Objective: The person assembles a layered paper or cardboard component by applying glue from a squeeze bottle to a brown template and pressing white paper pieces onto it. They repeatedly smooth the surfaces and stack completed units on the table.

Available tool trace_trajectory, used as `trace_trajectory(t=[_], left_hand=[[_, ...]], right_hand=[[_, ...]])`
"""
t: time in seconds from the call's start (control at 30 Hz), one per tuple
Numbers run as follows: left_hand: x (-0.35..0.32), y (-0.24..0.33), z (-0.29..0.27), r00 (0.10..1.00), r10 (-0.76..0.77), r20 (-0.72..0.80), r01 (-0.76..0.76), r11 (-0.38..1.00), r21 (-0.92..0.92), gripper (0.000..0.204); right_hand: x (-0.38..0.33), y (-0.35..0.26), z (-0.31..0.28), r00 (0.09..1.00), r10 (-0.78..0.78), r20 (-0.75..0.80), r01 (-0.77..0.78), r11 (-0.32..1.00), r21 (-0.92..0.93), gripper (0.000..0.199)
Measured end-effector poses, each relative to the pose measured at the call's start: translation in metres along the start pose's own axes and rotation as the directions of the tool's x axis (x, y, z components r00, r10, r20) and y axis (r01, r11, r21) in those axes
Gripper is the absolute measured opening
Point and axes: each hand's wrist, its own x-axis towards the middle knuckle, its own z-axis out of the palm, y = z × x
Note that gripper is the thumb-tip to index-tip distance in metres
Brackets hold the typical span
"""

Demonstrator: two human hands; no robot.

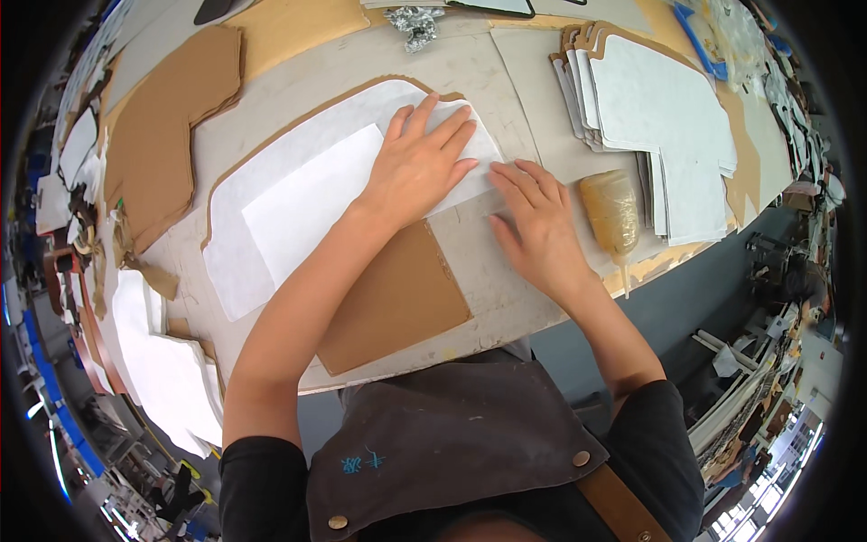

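My left hand [420, 163] lies flat, fingers spread, on the right end of a white fabric sheet [298, 203] that covers a brown cardboard pattern [397, 303]. A smaller, brighter white rectangle lies on the sheet's middle. My right hand [537, 226] rests flat on the table just to the right of the sheet, its fingertips touching the sheet's right corner. Neither hand grips anything.
A squeeze bottle of amber glue [612, 217] lies right of my right hand. A stack of white-faced cut pieces [664, 117] sits at the back right. Brown cardboard shapes [167, 135] lie at the left, white pieces [167, 366] at the front left, crumpled foil [414, 25] at the back.
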Motion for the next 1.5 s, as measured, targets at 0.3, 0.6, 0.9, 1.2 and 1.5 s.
trace_trajectory(t=[0.3,0.6,0.9,1.2,1.5], left_hand=[[-0.002,0.000,-0.001,0.999,-0.028,0.022,0.028,1.000,-0.006,0.041],[-0.001,0.000,0.001,0.999,-0.039,0.009,0.040,0.999,-0.020,0.039],[-0.004,0.000,0.001,0.997,-0.074,-0.021,0.073,0.997,-0.034,0.056],[-0.097,-0.002,-0.052,0.925,-0.369,-0.092,0.354,0.924,-0.144,0.062],[-0.252,-0.027,-0.095,0.690,-0.720,-0.077,0.721,0.674,0.163,0.075]], right_hand=[[0.000,0.003,0.004,1.000,0.016,-0.011,-0.016,1.000,0.025,0.048],[0.002,0.005,0.002,0.999,0.041,-0.015,-0.040,0.997,0.068,0.048],[0.030,0.013,0.011,0.989,0.070,-0.132,-0.062,0.996,0.062,0.046],[0.057,0.024,0.033,0.994,-0.083,-0.069,0.076,0.991,-0.110,0.049],[0.060,0.015,0.033,0.998,-0.062,0.023,0.065,0.983,-0.172,0.048]])
